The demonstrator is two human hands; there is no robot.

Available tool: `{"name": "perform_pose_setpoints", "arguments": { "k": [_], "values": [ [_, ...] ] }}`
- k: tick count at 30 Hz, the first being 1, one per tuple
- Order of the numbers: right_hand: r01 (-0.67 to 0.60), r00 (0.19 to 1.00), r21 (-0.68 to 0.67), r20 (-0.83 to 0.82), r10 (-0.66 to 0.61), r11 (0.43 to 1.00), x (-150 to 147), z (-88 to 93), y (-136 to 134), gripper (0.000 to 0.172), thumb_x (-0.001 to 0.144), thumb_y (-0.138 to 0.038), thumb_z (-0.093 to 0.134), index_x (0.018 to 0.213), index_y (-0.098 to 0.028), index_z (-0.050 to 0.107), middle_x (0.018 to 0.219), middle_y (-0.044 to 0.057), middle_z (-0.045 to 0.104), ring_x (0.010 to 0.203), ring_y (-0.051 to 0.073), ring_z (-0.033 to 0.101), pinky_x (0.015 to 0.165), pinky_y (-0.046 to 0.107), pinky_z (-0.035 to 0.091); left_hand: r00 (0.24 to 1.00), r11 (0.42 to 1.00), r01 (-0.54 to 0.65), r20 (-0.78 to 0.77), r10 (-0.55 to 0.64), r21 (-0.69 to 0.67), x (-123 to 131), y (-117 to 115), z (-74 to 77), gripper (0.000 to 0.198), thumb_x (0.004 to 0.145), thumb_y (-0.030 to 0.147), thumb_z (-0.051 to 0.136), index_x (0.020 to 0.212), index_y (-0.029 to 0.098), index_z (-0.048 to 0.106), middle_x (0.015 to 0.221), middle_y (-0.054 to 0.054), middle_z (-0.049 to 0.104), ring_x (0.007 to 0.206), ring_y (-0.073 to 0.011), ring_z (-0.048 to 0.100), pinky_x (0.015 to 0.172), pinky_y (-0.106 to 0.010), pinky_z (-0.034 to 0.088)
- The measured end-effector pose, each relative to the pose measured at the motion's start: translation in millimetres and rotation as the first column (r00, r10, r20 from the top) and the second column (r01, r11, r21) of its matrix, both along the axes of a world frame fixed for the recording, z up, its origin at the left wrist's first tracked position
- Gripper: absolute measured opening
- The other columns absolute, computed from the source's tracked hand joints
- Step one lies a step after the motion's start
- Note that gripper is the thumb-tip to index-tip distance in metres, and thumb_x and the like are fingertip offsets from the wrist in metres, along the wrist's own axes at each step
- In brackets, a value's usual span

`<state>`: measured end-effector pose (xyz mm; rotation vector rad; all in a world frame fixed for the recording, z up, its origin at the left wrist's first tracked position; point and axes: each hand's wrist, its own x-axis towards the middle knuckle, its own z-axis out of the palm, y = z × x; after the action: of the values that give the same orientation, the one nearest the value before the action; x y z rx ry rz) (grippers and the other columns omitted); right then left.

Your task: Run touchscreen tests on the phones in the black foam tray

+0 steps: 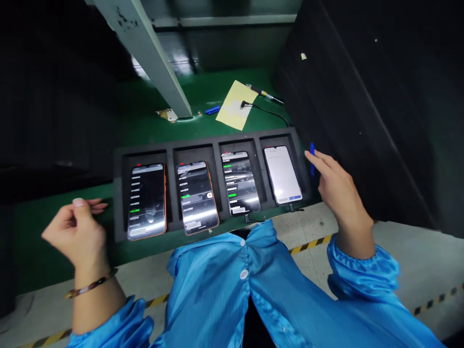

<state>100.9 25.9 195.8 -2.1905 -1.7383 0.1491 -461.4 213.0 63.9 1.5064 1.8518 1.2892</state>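
Observation:
A black foam tray (pixel 170 186) has several compartments in a row, each with a lit phone. The leftmost phone (pixel 147 200) and the second phone (pixel 197 197) have orange edges; the third phone (pixel 240 183) shows a dark list. A mostly white screen shows on the rightmost phone (pixel 282 175). Left of the tray is my left hand (pixel 78 227), fingers curled, with nothing visible in them. My right hand (pixel 333 183) is right of the tray, its fingers closed on a blue pen (pixel 312 159).
Behind the tray on the green table (pixel 145 130) lie a yellow paper (pixel 235 106), a black pen (pixel 266 94), a blue cap (pixel 212 110) and a black cable (pixel 270 112). A grey post (pixel 152 58) stands behind. Dark panels flank both sides.

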Motion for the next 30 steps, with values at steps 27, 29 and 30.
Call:
{"name": "perform_pose_setpoints", "arguments": {
  "k": [27,29,30],
  "values": [
    [0.126,0.926,0.067,-0.367,-0.093,0.990,-45,-29.4,-31,0.043,0.114,-0.049,0.047,0.149,-0.038,0.069,0.170,0.006,0.047,0.161,0.032,0.045,0.137,0.062,0.033,1.000,1.000,0.003,-0.004,-0.003,-0.029,3,-4,1.3,0.034,0.098,0.036,0.061,0.072,0.014,0.066,0.078,-0.006,0.074,0.075,-0.0192,0.072,0.081,-0.035,0.060],
    [0.118,0.927,0.056,-0.364,-0.090,0.991,-45,-30.5,-32,0.043,0.114,-0.048,0.048,0.149,-0.038,0.069,0.171,0.006,0.045,0.161,0.032,0.044,0.137,0.062,0.032,1.000,0.999,-0.004,-0.011,0.004,-0.032,3,-4,0.7,0.035,0.098,0.037,0.061,0.072,0.015,0.066,0.079,-0.007,0.074,0.074,-0.0193,0.071,0.080,-0.036,0.060],
    [0.115,0.928,0.054,-0.363,-0.088,0.992,-45,-30.8,-32,0.043,0.114,-0.048,0.048,0.149,-0.037,0.069,0.172,0.006,0.045,0.162,0.032,0.043,0.138,0.062,0.031,1.000,0.999,-0.009,-0.014,0.008,-0.034,4,-4,1.0,0.035,0.098,0.037,0.061,0.072,0.014,0.066,0.080,-0.007,0.075,0.073,-0.0191,0.071,0.080,-0.036,0.060]
  ]
}}
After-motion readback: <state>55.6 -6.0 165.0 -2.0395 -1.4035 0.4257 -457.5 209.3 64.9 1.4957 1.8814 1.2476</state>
